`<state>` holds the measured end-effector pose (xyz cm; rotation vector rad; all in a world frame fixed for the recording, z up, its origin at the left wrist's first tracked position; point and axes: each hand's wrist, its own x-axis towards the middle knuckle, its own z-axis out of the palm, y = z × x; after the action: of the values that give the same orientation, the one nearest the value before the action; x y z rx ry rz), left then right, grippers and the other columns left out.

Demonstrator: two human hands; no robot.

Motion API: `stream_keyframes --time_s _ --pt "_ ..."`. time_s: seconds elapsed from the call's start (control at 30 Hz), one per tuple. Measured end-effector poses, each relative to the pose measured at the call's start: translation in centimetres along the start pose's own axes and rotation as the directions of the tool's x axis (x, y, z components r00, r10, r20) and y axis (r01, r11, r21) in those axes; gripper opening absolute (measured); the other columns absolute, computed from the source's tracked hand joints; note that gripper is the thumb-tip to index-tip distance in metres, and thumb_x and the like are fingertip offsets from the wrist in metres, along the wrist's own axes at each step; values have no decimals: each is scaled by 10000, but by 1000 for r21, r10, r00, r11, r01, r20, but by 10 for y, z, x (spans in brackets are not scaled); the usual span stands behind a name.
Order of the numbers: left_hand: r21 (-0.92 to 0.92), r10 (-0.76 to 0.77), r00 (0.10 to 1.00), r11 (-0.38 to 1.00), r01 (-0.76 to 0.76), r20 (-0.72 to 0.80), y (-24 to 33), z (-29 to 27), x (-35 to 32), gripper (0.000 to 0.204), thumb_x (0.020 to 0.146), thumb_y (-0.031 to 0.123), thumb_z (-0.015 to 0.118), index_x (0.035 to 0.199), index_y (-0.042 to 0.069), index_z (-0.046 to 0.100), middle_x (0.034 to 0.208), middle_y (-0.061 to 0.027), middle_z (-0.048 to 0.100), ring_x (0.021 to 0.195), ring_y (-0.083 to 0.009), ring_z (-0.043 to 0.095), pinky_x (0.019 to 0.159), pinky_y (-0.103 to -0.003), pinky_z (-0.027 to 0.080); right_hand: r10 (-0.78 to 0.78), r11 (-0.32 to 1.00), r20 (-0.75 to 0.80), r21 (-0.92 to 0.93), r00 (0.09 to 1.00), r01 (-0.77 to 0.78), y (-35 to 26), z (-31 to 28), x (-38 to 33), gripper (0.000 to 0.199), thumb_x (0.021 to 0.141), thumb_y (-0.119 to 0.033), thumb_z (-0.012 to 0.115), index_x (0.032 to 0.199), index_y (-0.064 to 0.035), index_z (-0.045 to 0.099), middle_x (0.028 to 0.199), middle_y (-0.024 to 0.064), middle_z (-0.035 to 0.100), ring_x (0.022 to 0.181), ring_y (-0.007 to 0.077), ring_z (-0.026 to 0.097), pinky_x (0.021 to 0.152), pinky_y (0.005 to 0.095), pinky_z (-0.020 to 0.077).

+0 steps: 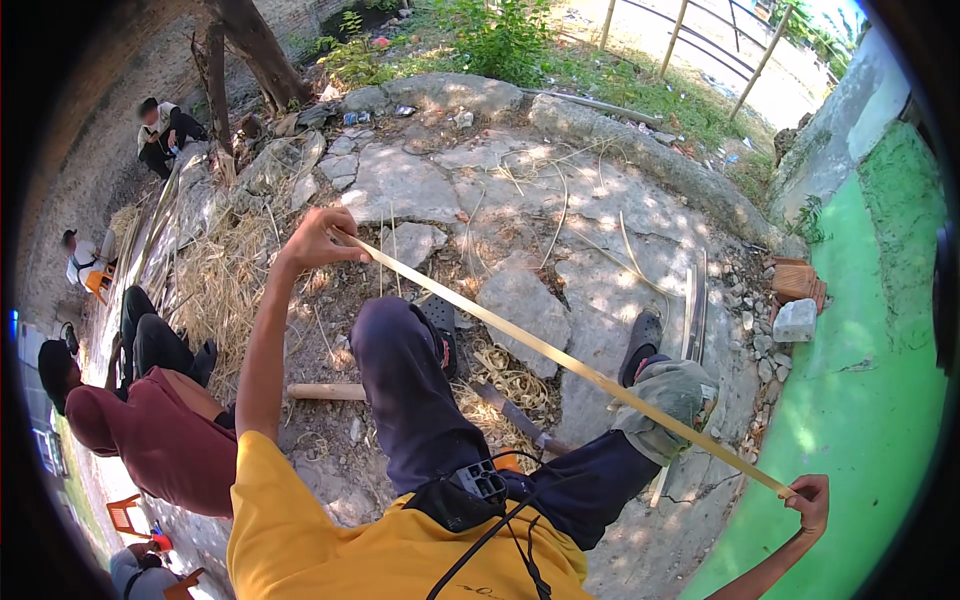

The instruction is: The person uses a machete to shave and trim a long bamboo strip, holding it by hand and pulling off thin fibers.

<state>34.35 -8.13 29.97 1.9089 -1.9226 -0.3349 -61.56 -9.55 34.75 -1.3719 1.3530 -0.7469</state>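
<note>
A long, flat, pale bamboo strip (560, 357) stretches slantwise across the view, over my knees. My left hand (322, 238) pinches its upper left end between thumb and fingers. At the lower right, my right hand (808, 503) grips the other end near the green wall. Between the two hands the strip runs nearly straight. Below it, a large knife (510, 410) lies on the ground between my legs, beside a heap of curly shavings (508, 375). A grey cloth (665, 402) covers my right knee, partly behind the strip.
A round wooden piece (326, 392) lies left of my leg. Several bamboo strips (692, 310) rest on the cracked stone ground at right. Bricks (797, 285) stand by the green wall (860, 400). A person in maroon (165, 435) sits close at my left; others sit farther off.
</note>
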Motion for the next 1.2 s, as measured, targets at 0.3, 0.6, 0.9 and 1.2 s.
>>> stream_keyframes --time_s 0.3,0.6,0.9,1.2 --pt "-740 -81 997 671 46 -12 -30 -4 -16 342 944 357 654 777 71 569 773 -18 576 666 -80 575 635 -243 504 14 999 -45 52 999 -12 23 -22 -7 370 595 -19 862 858 39 608 771 131 636 670 283 703 575 329 575" --pt "-894 -107 994 443 61 14 3 0 -9 642 1008 653 245 923 104 565 820 -26 574 773 -163 611 717 -325 498 -81 996 -108 17 991 83 22 -13 -2 467 583 -70 829 975 9 589 758 102 616 630 234 663 577 307 553" --pt "-867 -89 994 498 -11 -64 5 -7 -12 614 1007 628 310 927 80 574 836 -48 609 777 -166 616 729 -328 487 -45 999 -65 14 997 46 -3 18 13 537 678 -294 748 1100 -1 593 770 87 619 664 190 638 558 264 474" --pt "-850 -85 991 525 -45 -105 15 -4 -10 634 981 622 374 926 26 585 846 -86 613 778 -180 640 664 -332 595 -60 998 -142 11 988 62 -9 42 28 552 736 -374 678 1143 -9 601 794 80 616 722 162 621 589 267 440"
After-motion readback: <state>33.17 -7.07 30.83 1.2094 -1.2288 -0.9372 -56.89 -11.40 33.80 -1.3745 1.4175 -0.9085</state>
